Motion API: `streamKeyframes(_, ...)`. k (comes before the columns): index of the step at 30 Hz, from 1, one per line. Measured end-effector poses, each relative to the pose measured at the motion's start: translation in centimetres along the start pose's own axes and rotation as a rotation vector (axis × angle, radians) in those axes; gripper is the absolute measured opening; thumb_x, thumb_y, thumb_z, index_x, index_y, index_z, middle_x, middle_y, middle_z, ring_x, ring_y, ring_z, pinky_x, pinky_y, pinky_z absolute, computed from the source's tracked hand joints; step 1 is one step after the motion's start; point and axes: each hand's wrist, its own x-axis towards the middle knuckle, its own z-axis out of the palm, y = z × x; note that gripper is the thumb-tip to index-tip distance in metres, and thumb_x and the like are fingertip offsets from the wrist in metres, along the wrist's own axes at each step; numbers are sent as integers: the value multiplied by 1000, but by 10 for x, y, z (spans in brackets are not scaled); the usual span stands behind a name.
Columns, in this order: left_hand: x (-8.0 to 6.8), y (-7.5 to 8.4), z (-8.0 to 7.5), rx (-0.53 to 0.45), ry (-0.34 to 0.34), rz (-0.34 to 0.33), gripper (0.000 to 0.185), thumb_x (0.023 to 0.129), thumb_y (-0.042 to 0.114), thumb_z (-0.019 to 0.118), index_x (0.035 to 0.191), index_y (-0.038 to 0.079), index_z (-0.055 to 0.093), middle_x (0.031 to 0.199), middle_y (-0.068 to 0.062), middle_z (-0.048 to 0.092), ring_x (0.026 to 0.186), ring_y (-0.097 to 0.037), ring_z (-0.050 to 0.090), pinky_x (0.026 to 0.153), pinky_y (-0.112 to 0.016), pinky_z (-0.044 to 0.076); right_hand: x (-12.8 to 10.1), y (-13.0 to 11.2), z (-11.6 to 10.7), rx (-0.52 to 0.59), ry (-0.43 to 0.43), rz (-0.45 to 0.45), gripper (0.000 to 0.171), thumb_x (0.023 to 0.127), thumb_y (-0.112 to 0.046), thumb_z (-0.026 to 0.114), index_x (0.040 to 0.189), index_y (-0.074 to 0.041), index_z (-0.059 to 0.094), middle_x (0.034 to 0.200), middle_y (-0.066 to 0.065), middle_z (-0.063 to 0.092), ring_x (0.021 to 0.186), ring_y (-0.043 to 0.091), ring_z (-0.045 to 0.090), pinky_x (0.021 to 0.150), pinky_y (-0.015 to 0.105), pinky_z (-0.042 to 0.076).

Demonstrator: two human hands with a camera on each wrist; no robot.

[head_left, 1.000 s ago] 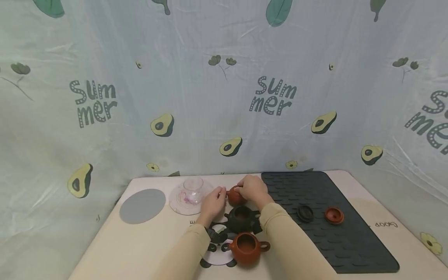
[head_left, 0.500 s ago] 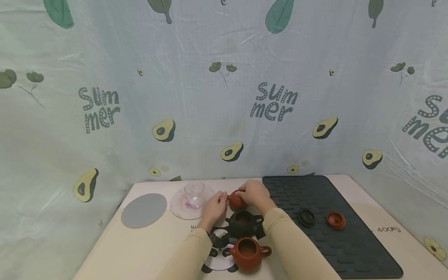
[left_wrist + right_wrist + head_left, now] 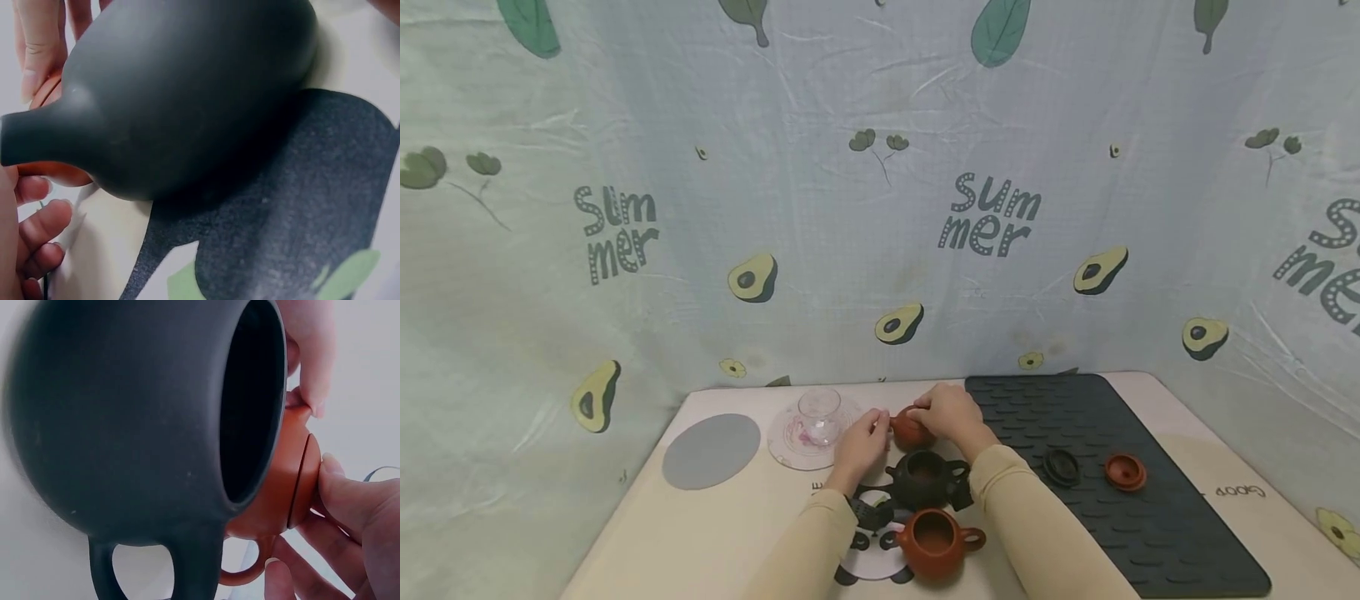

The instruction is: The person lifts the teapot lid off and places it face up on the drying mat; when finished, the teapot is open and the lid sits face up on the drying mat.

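At the back of the table sits a small reddish-brown clay teapot with its lid on and a thin seam showing. My left hand pinches its spout from the left. From the right, my right hand grips the lid between thumb and fingers. A black teapot without a lid stands just in front, close to both wrist cameras. Nearest me is a larger reddish-brown teapot, also lidless, its handle pointing right. In the left wrist view the black teapot hides most of the held one.
On the dark ridged mat at right lie a black lid and a reddish-brown lid. Behind my left hand, a clear glass cup stands on a patterned plate. A grey disc lies further left.
The head view has shifted slightly. Both hands stay at the small teapot, with no clear movement of it or its lid.
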Motion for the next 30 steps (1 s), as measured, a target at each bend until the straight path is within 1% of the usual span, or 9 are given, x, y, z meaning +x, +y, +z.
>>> streamKeyframes(3, 1, 1, -3, -8, 2, 2, 33, 110, 38, 43, 97, 17, 64, 75, 3, 60, 74, -20, 56, 72, -41, 43, 1, -1, -1, 7, 7, -6, 26, 93, -38, 77, 111, -20, 81, 97, 0, 75, 75, 17, 59, 69, 37, 50)
streamKeyframes(7, 2, 2, -4, 12, 18, 10, 31, 109, 37, 44, 96, 17, 64, 78, 1, 61, 76, -23, 57, 72, -43, 44, 1, -3, -1, 1, 16, -7, 27, 93, -39, 76, 111, -20, 81, 97, 0, 75, 76, 17, 60, 69, 37, 51)
streamKeyframes(12, 3, 2, 0, 25, 35, 5, 31, 109, 37, 44, 93, 18, 63, 80, 0, 62, 78, -24, 58, 73, -43, 44, -4, -4, -2, -57, 20, -48, 23, 95, -36, 74, 110, -19, 80, 95, 0, 73, 75, 17, 59, 66, 37, 49)
streamKeyframes(17, 1, 2, 0, -21, 14, -24, 31, 109, 36, 45, 91, 17, 62, 74, 2, 59, 76, -21, 56, 73, -42, 42, -7, -4, 1, -68, 34, -73, 18, 96, -33, 74, 103, -17, 77, 88, 0, 70, 74, 17, 57, 65, 37, 49)
streamKeyframes(19, 0, 3, 0, -34, 10, -32, 31, 109, 35, 45, 92, 16, 63, 74, 3, 59, 77, -21, 56, 73, -42, 42, -7, -4, 2, -74, 39, -75, 17, 96, -32, 74, 102, -16, 77, 87, 0, 69, 73, 17, 57, 66, 37, 50)
streamKeyframes(23, 0, 3, 0, -39, 14, -40, 32, 109, 35, 44, 93, 16, 64, 75, 2, 59, 77, -21, 56, 74, -42, 42, -7, -7, 2, -98, 46, -84, 17, 95, -32, 75, 101, -16, 77, 85, 0, 69, 73, 18, 57, 66, 38, 50)
streamKeyframes(30, 3, 3, 0, -54, 1, -66, 32, 110, 36, 43, 94, 16, 64, 73, 3, 59, 75, -19, 55, 75, -41, 41, -6, -9, -3, -108, 57, -71, 15, 96, -32, 75, 97, -17, 76, 84, -1, 67, 73, 17, 57, 66, 37, 50)
